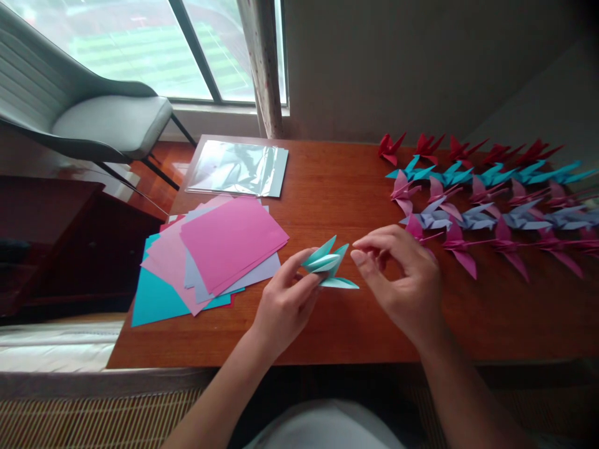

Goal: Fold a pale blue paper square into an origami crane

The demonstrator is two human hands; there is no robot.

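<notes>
A pale turquoise folded-paper crane (pixel 327 263) is held above the table in my left hand (pixel 287 296), pinched between thumb and fingers. Its thin points and wing-like flaps spread toward the right, and my fingers hide part of its left side. Just right of the crane, apart from it, is my right hand (pixel 402 274). Its fingers are curled, with thumb and index tips close together but a small gap between them, and nothing shows in them.
Loose coloured paper sheets (pixel 234 243) lie fanned at left on the wooden table (pixel 327 187). Behind them is a clear plastic packet (pixel 234 168) of paper. Rows of finished paper cranes (pixel 477 218) in several colours stand at right. A chair (pixel 112 121) is by the window.
</notes>
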